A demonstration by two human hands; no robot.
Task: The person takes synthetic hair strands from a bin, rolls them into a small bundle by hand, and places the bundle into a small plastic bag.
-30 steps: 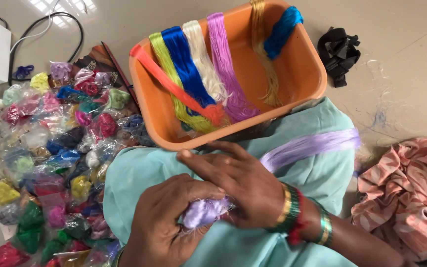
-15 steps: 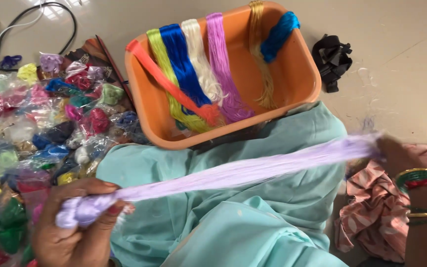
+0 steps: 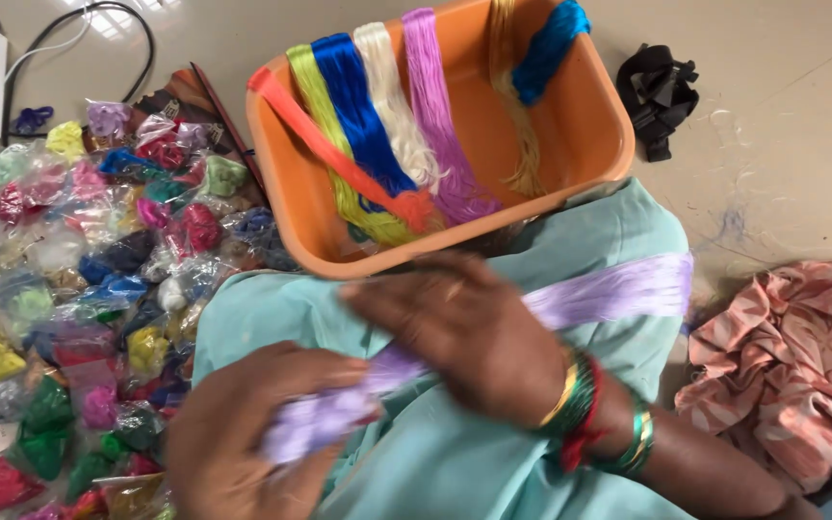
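My left hand [image 3: 252, 433] has its grip clamped on the bunched end of a lilac thread hank [image 3: 618, 294], down in my lap on the pale green cloth [image 3: 474, 462]. My right hand [image 3: 464, 327] lies over the same hank just beside the left, fingers curled on the strands, though it is blurred and I cannot tell how tightly they close. From there the hank runs out flat across my lap, just on my side of the orange tub [image 3: 589, 135]. Inside the tub lie more hanks side by side: yellow-green, blue, cream, purple, gold and turquoise. Left of the tub, small clear bags of coloured thread [image 3: 98, 279] cover the floor. Right of it sit a black cloth bundle [image 3: 662, 91] and, nearer me, a crumpled pink fabric [image 3: 792, 356].
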